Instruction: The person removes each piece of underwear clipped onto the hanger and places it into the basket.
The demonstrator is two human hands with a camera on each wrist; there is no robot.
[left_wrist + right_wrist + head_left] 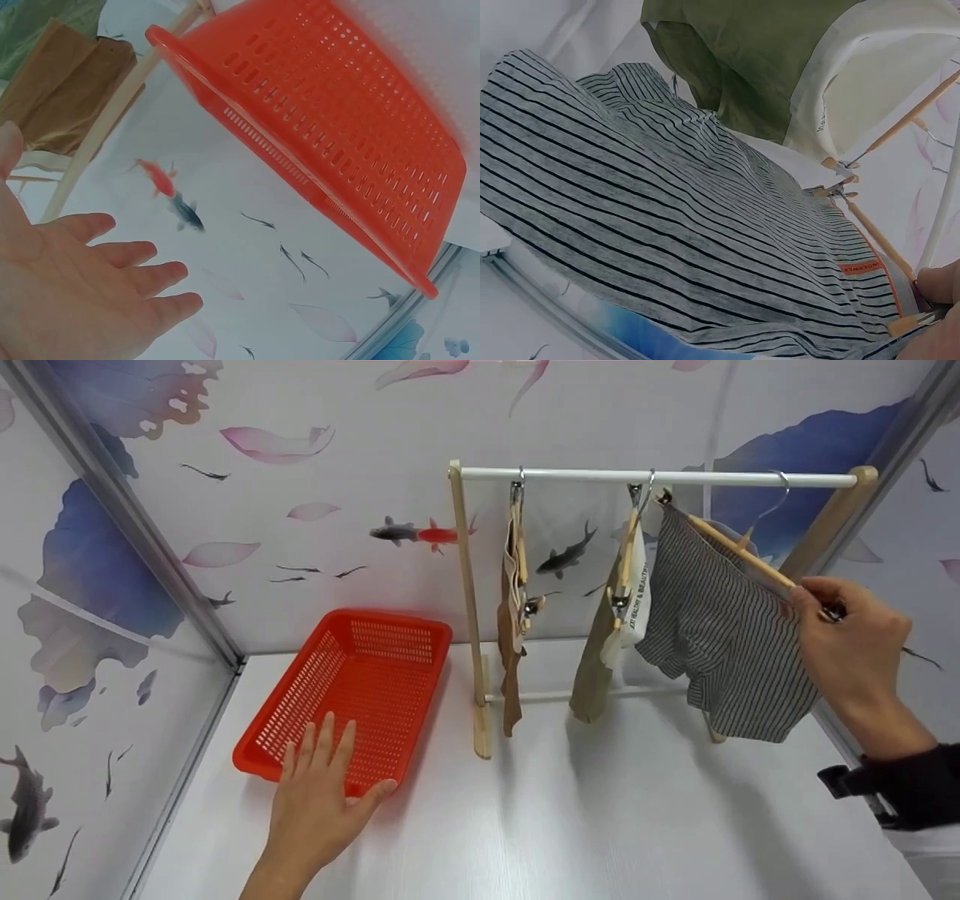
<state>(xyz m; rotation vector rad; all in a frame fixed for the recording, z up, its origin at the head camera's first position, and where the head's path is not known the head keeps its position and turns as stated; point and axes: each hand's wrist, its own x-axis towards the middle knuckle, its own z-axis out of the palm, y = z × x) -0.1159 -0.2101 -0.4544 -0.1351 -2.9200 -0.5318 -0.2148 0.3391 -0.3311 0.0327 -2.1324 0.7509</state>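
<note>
My right hand [844, 637] grips the near end of a wooden hanger [739, 551] whose hook sits on the white rail [585, 475] of a small wooden rack. Grey striped shorts [716, 637] are clipped to that hanger. In the right wrist view the striped shorts [667, 225] fill the frame, with the hanger bar [877, 234] running to my fingertips [939, 283]. My left hand [322, 784] is flat with straight fingers at the near edge of an empty red basket [352, 660]. In the left wrist view the open palm [90, 277] holds nothing below the red basket [337, 127].
Two more hangers hang on the rail: one with a brown garment [512, 652], one with an olive and white garment [611, 637]. The rack stands on a white table [570, 825] with patterned walls behind and on both sides.
</note>
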